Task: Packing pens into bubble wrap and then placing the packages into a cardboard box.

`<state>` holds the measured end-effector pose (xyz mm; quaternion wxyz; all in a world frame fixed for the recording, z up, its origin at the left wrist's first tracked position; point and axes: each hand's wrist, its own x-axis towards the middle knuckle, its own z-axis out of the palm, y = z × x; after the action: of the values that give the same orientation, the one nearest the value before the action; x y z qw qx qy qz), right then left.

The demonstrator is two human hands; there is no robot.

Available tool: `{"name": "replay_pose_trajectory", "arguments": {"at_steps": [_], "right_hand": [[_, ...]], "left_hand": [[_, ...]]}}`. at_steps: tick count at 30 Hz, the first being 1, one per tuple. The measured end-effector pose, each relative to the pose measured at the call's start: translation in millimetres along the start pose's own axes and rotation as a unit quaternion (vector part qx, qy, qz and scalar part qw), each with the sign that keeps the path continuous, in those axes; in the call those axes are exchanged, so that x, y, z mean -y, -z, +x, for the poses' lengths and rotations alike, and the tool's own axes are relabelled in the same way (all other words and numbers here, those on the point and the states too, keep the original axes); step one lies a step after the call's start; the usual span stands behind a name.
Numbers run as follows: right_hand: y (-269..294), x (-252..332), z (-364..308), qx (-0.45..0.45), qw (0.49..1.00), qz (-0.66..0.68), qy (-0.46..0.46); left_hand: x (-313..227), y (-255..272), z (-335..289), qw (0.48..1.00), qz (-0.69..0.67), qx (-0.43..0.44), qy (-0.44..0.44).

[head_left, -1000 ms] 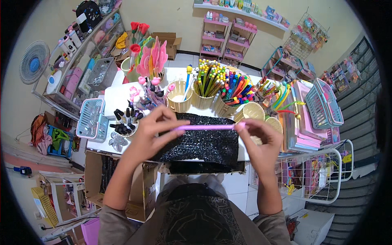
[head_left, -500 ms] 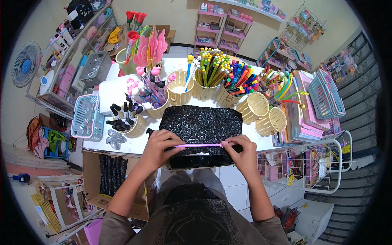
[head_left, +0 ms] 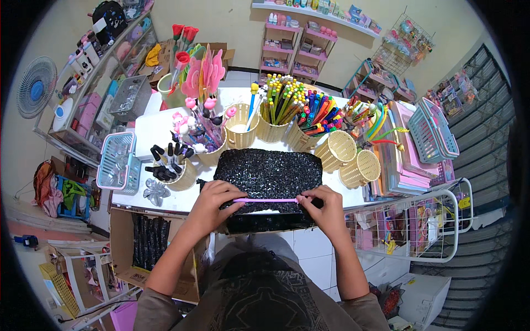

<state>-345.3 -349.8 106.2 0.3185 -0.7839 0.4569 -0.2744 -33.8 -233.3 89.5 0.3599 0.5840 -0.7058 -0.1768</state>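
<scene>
A thin purple-pink stick, perhaps a slim pen, stretches level between my two hands. My left hand pinches its left end between thumb and fingers, while my right hand grips the right end the same way. Directly beneath lies a sheet of black bubble wrap, draped over the front part of the white table and its near edge. Its front flap hangs towards me under the stick. Whether the stick touches the wrap I cannot tell.
Behind the wrap stand several cream woven cups, one with pencils, one with coloured markers. Two cream cups tilt at the right. A blue basket stands left; notebooks are stacked right. Below left sits an open cardboard box.
The view has shifted slightly, so the table things sit a little differently. Both hands keep hold of the stick over the wrap, with hardly any change in grip.
</scene>
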Motion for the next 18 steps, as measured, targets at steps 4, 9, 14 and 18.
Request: {"name": "replay_pose_trajectory", "arguments": {"at_steps": [4, 9, 14, 18], "right_hand": [[7, 11, 10, -0.024, 0.999, -0.009, 0.035], [22, 41, 30, -0.035, 0.995, -0.007, 0.095], [35, 91, 72, -0.056, 0.978, 0.014, 0.2], [34, 134, 125, -0.084, 0.951, -0.032, 0.295]], "left_hand": [[-13, 9, 12, 1.0, -0.002, -0.015, 0.001], [-42, 24, 44, 0.995, -0.062, -0.073, -0.018], [-68, 43, 88, 0.985, -0.061, -0.164, 0.008], [-77, 59, 121, 0.968, 0.154, -0.197, 0.025]]}}
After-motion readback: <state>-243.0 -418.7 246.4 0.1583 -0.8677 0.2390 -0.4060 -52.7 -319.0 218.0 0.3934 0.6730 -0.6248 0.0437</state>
